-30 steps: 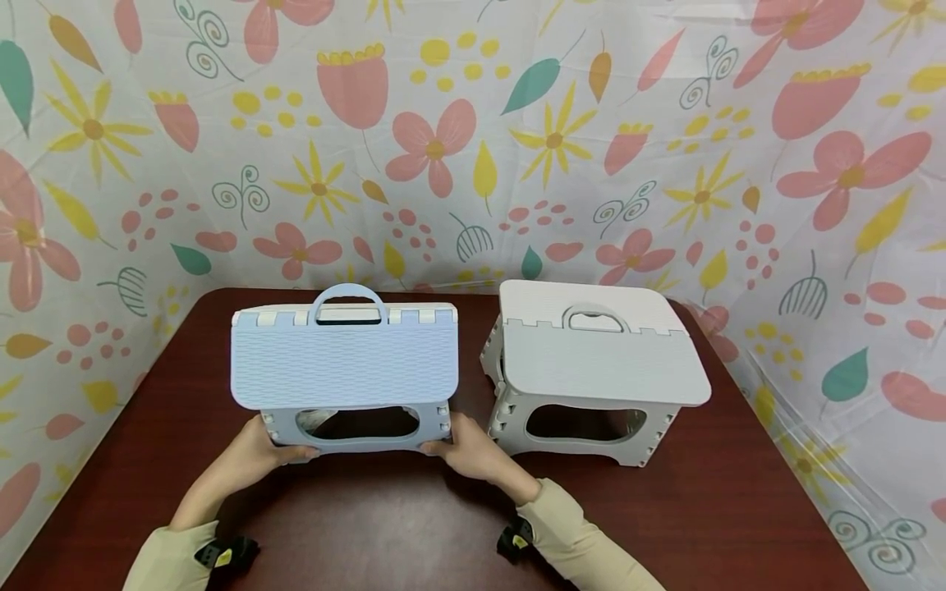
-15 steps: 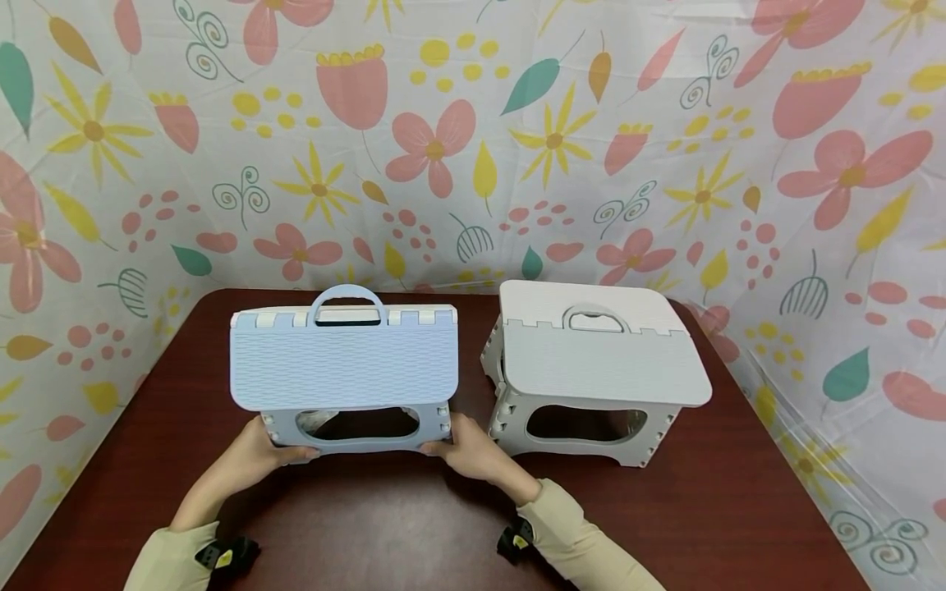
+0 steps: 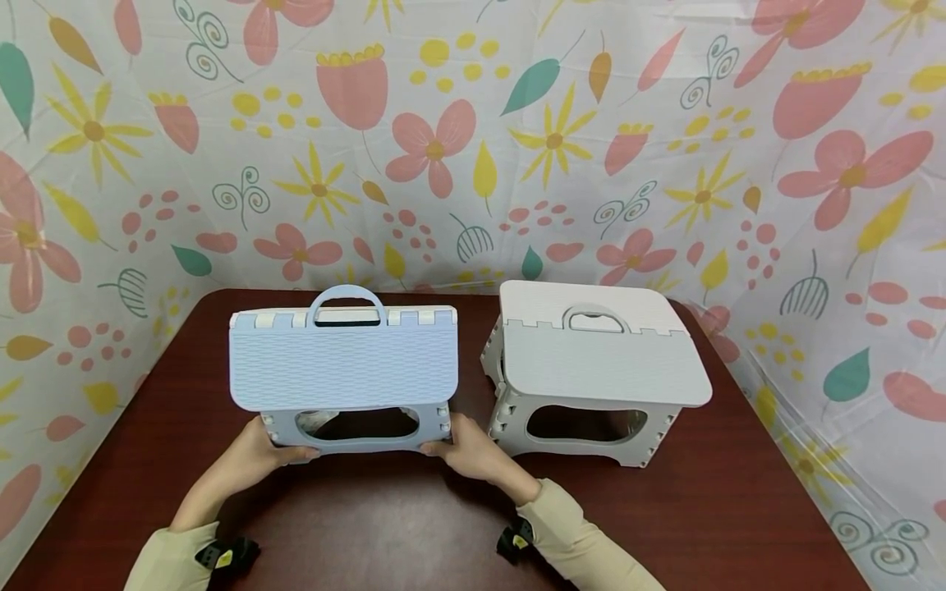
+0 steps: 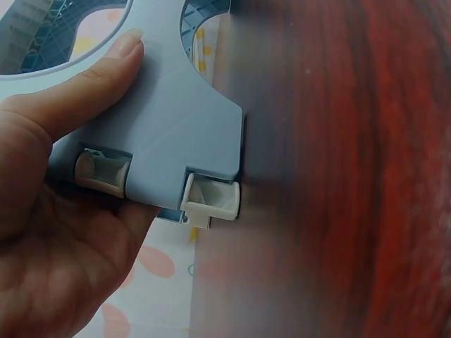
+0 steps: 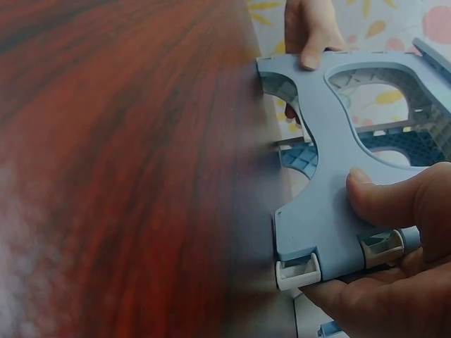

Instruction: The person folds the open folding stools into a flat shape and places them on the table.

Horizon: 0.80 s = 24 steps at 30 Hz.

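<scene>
A light blue folding stool (image 3: 343, 369) with white hinge pieces is partly unfolded on the left side of the table. Its near top panel slopes toward me, and a curved carry handle (image 3: 349, 290) stands up at the fold. My left hand (image 3: 251, 451) grips the lower left of its front leg panel, thumb on the front face and fingers behind. At the lower right of that panel, my right hand (image 3: 473, 447) holds on the same way. The thumb (image 5: 377, 201) lies on the leg face in the right wrist view. The fingers behind the panel are mostly hidden.
A grey-white folding stool (image 3: 606, 353) stands unfolded to the right, close to my right hand. Both stools are on a dark red-brown wooden table (image 3: 369, 525). A flower-patterned cloth (image 3: 473, 164) hangs behind and along the sides.
The blue stool's back top edge sits very slightly lower than before. Both hands keep the same hold and place; the grey-white stool has stayed still.
</scene>
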Tool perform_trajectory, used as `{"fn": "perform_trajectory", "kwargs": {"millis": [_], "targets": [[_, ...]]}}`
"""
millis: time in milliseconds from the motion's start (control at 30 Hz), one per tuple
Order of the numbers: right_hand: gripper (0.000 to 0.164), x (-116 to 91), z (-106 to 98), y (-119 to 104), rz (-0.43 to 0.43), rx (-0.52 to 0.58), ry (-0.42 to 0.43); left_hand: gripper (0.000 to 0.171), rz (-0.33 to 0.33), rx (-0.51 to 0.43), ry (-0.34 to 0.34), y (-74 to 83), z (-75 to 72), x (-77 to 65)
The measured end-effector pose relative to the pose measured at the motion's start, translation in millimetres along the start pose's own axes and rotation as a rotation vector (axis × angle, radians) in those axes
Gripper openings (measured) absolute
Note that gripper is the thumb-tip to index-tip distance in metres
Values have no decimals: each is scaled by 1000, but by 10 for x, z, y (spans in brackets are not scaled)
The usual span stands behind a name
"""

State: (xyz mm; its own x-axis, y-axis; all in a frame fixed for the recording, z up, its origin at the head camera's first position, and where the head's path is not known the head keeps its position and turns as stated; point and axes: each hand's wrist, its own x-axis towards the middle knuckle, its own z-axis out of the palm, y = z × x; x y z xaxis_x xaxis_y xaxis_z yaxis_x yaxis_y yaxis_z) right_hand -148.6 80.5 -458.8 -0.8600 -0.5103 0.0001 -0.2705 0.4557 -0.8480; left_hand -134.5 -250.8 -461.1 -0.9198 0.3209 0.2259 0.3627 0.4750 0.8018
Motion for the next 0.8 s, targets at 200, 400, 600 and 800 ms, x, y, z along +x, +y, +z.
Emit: {"fn": "perform_trajectory", "kwargs": {"millis": [200,400,600,800], "targets": [[15,4,1,2,-11,14,2,78,6,-14,-4,-13,9,8],[14,1,2,6,-6,17,2,78,0,-5,-5,-20,13,2],[15,5,1,11,-5,19,-1,81,1,-6,-6,-41,18,1],[15,8,-5,13,-18,20,-5,79,-2,-15,-10,-37,18,4]]}}
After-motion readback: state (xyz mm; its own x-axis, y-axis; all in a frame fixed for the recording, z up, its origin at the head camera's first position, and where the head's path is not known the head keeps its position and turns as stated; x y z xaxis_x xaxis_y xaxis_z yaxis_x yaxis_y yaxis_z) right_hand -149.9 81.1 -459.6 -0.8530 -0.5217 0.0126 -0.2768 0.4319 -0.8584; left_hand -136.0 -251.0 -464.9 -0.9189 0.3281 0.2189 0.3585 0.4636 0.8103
